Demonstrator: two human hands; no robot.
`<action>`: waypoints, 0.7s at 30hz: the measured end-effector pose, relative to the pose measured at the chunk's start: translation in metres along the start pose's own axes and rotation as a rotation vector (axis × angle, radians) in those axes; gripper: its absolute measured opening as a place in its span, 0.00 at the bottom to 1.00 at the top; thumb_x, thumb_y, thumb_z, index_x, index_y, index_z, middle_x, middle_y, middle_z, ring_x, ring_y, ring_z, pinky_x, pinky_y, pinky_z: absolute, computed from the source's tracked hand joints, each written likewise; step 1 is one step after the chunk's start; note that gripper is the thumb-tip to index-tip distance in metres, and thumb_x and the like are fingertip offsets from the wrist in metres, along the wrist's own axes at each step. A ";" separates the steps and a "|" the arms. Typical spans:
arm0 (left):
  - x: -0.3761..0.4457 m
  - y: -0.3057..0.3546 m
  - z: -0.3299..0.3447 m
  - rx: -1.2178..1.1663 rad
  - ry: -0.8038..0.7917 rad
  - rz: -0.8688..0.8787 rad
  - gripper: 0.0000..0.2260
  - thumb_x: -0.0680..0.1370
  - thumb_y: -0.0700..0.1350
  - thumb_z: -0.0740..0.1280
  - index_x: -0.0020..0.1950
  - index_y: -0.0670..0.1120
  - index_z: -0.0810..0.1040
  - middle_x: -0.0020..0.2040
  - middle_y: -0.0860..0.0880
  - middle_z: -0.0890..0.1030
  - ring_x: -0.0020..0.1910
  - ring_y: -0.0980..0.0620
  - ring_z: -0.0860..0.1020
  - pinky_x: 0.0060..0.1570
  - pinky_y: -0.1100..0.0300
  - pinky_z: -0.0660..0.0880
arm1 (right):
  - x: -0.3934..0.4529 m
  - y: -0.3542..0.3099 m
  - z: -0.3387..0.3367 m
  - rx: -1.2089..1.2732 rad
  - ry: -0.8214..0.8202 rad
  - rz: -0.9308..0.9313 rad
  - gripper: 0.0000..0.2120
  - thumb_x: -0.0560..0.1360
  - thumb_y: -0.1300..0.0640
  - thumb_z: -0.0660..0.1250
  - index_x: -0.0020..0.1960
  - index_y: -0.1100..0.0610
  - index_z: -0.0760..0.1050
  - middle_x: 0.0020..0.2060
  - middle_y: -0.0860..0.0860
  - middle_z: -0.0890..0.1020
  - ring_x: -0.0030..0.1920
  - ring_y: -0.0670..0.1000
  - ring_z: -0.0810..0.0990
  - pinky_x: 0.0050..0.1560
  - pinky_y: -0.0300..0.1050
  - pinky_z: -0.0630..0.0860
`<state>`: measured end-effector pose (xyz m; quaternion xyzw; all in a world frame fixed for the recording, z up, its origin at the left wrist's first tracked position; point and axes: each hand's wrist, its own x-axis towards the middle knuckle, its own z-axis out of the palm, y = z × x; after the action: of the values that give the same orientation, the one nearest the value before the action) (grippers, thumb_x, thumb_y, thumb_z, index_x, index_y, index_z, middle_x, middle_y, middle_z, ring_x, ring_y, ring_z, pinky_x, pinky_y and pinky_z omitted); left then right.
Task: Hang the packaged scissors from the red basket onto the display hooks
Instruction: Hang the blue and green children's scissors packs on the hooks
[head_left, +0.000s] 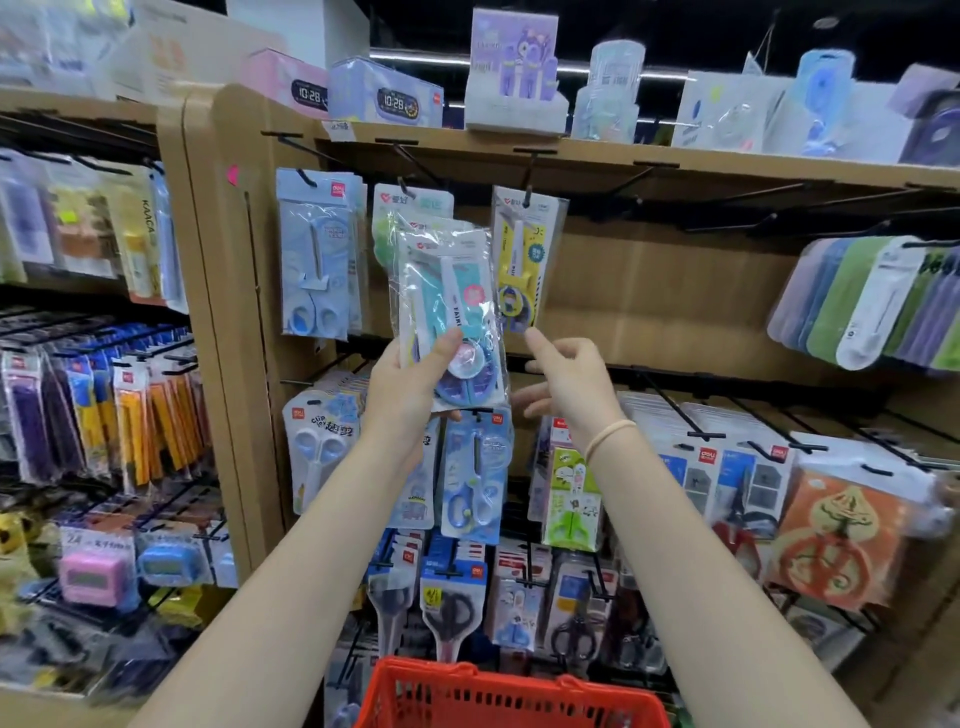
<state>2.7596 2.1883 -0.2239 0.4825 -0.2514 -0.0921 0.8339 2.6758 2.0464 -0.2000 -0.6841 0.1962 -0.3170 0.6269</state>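
My left hand (410, 384) grips a small stack of clear packs of teal and blue scissors (452, 312) by the lower end, holding it upright in front of the top row of hooks. My right hand (566, 374) hovers just right of the stack with loosely curled fingers, holding nothing, its index fingertip near the bottom of a yellow scissors pack (524, 260) that hangs from a black hook (530, 171). The red basket (498, 696) sits low between my forearms; its contents are hidden.
A light blue scissors pack (317, 254) and a green one (410, 208) hang left of the yellow pack. Bare black hooks (649, 176) stick out further right. Lower rows carry more packaged scissors (472, 478). Boxed clocks (384, 98) stand on the top shelf.
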 end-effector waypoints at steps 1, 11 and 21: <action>0.001 -0.001 0.002 -0.007 0.006 0.012 0.11 0.78 0.46 0.73 0.60 0.49 0.81 0.53 0.48 0.87 0.50 0.49 0.86 0.35 0.61 0.80 | -0.003 0.000 0.000 -0.044 -0.027 -0.034 0.23 0.80 0.42 0.66 0.62 0.61 0.70 0.54 0.57 0.81 0.32 0.50 0.84 0.26 0.40 0.76; 0.000 0.002 0.019 0.085 -0.043 0.029 0.11 0.82 0.51 0.69 0.58 0.44 0.81 0.49 0.46 0.86 0.37 0.52 0.84 0.29 0.61 0.77 | -0.015 0.002 0.001 0.028 -0.196 -0.219 0.12 0.79 0.51 0.70 0.59 0.54 0.77 0.54 0.55 0.86 0.51 0.58 0.86 0.39 0.55 0.83; 0.002 -0.012 -0.002 0.151 0.132 0.068 0.06 0.82 0.51 0.69 0.54 0.51 0.81 0.51 0.50 0.83 0.38 0.54 0.81 0.37 0.55 0.80 | -0.003 -0.024 0.002 0.090 -0.069 -0.290 0.03 0.83 0.56 0.65 0.56 0.53 0.73 0.54 0.53 0.83 0.52 0.53 0.86 0.31 0.44 0.82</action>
<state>2.7638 2.1829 -0.2344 0.5401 -0.2185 -0.0126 0.8126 2.6715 2.0533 -0.1776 -0.6869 0.0591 -0.3889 0.6111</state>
